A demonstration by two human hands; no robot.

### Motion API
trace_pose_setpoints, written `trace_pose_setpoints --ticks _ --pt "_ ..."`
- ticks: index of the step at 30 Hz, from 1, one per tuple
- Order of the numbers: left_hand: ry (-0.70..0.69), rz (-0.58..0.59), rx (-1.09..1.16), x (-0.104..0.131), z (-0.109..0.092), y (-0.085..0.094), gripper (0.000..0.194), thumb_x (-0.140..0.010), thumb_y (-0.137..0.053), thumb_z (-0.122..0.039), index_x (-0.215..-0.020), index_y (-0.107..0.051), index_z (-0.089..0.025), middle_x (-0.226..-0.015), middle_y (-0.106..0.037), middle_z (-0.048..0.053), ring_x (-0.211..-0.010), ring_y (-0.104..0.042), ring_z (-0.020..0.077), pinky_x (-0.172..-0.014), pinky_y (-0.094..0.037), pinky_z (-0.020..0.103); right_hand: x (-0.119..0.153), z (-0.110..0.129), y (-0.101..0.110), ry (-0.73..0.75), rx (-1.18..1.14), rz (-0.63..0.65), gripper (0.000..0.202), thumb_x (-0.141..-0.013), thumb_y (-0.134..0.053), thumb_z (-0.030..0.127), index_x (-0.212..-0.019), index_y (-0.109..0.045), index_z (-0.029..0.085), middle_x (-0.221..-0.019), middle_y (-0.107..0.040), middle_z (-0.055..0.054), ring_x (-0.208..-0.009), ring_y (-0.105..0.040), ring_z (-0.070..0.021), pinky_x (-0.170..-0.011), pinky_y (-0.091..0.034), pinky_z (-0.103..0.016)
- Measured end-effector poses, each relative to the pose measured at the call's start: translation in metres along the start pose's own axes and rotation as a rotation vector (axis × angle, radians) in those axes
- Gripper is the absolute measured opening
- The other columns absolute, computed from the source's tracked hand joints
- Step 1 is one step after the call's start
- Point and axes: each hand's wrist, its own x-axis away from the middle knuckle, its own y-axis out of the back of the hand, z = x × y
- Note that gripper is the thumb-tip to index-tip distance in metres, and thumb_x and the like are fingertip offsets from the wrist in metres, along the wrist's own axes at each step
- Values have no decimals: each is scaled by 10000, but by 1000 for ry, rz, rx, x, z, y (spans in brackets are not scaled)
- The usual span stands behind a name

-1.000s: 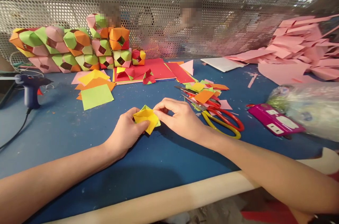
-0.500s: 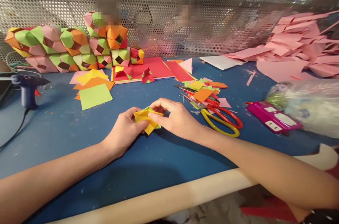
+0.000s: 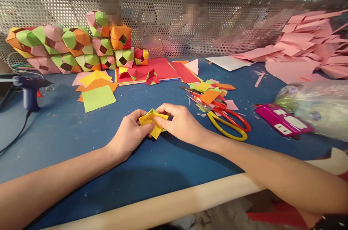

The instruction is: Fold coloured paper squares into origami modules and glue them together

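Note:
A yellow and green folded paper piece [image 3: 155, 133] is held just above the blue table, between my two hands. My left hand [image 3: 129, 132] pinches its left side, thumb lying across the yellow face. From the right, my right hand [image 3: 181, 123] grips it with thumb in front and fingers behind. Part of the green paper is covered by the fingers. Right of my right hand lie scissors with yellow handles [image 3: 228, 130] and scissors with red handles [image 3: 240, 119], their blades among coloured paper scraps [image 3: 209, 96].
Folded paper balls [image 3: 76, 41] are stacked at the back left. A blue glue gun [image 3: 31, 94] stands at left, near square paper sheets [image 3: 99, 97]. Red paper [image 3: 160, 69] lies at the back. On the right are a magenta power box [image 3: 282, 119], a plastic bag [image 3: 320, 110] and pink paper [image 3: 304, 43].
Very little differs. Both hands keep their hold on the folded paper, and the right hand's fingers sit slightly lower on it. The whole view has shifted slightly.

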Motion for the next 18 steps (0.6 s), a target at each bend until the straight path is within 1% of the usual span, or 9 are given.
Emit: trace_pose_setpoints --ticks 6,11,14,18 --pt "-9 15 -30 0 -1 0 109 -701 -605 -224 -775 -542 -174 -609 -574 -33 -561 -536 111 -532 -398 208 0 0 -1 -11 16 -19 83 -771 -546 184 -692 -563 162 -678 -582 5 -619 -503 -104 -569 -395 -212" --pt "-38 40 -86 -1 2 2 150 -726 -604 -264 -845 -584 -175 -694 -602 -8 -574 -527 113 -533 -413 218 -1 -1 0 -101 -105 28 116 -751 -560 210 -651 -536 156 -639 -539 12 -604 -480 -103 -539 -392 -210" --pt "-48 61 -67 0 2 1 166 -757 -600 -319 -838 -589 -174 -687 -599 -5 -580 -534 118 -550 -421 225 -1 0 2 -121 -141 39 110 -738 -561 207 -645 -548 151 -638 -540 7 -617 -486 -109 -545 -401 -215" --pt "-50 83 5 2 -2 0 260 -814 -526 -409 -820 -628 -169 -668 -603 2 -599 -546 134 -588 -432 236 0 2 4 -125 -154 36 109 -737 -560 202 -642 -560 149 -634 -548 4 -620 -496 -112 -543 -405 -215"
